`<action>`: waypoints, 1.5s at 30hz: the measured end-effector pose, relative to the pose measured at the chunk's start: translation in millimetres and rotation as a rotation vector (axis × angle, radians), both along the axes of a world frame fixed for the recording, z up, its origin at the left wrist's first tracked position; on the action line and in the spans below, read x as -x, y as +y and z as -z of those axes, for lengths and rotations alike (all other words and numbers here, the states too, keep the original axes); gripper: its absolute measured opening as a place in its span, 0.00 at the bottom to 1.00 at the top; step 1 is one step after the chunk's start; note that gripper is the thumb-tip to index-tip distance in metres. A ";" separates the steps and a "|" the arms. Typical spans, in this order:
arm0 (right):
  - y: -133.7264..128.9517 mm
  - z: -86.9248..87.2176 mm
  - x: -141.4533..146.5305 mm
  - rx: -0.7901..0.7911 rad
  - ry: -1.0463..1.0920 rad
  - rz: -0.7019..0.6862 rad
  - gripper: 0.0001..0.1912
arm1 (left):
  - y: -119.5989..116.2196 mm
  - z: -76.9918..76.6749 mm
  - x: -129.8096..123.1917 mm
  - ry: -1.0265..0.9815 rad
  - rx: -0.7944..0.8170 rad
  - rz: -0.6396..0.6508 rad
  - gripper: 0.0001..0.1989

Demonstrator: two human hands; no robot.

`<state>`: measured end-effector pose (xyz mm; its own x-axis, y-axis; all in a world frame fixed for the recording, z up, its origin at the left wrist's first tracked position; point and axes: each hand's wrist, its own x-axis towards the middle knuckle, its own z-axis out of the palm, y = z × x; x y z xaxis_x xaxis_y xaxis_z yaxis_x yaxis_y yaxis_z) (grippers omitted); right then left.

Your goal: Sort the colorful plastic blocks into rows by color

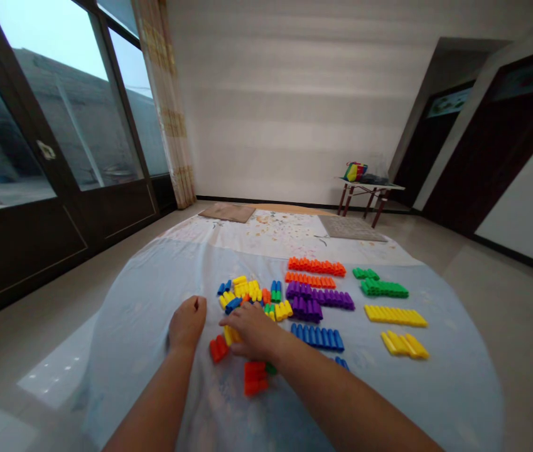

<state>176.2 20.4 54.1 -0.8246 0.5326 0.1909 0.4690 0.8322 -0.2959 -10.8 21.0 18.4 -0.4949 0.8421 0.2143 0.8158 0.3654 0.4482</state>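
Observation:
My left hand [188,321] rests on the cloth left of the pile, curled into a fist with nothing visible in it. My right hand [255,331] reaches across the near side of the pile, its thumb and fingers around yellow plastic tube pieces [231,335]; the palm hides part of them. Red tube pieces [218,349] lie just left of that hand, and an orange-red block of tubes [255,378] sits below it. Beyond the fingers is a mixed heap with yellow tubes [246,287], blue tubes [233,306] and a blue-green pair [276,291].
Right of the heap lie rows of joined tubes: orange [317,267], purple [306,309], blue [317,337], green [385,289] and yellow [396,316]. A pale blue cloth [144,351] covers the round table. Two mats [227,212] lie at its far side; a small table [372,185] stands behind.

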 end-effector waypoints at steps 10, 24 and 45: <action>8.3 -17.1 -36.5 0.711 0.650 0.167 0.26 | 1.6 -2.3 0.8 -0.010 0.015 0.004 0.17; 29.5 -14.3 -86.9 0.801 1.095 0.381 0.24 | 9.3 -0.8 2.5 -0.031 -0.060 0.059 0.20; 12.2 -24.9 -155.4 0.700 1.207 0.481 0.22 | 16.1 -21.3 -132.7 0.375 0.126 0.773 0.15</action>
<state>331.6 32.6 79.0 -0.0779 0.9741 0.2124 -0.1645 0.1976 -0.9664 122.0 37.0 39.6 0.3105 0.9414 0.1314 0.9415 -0.3236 0.0937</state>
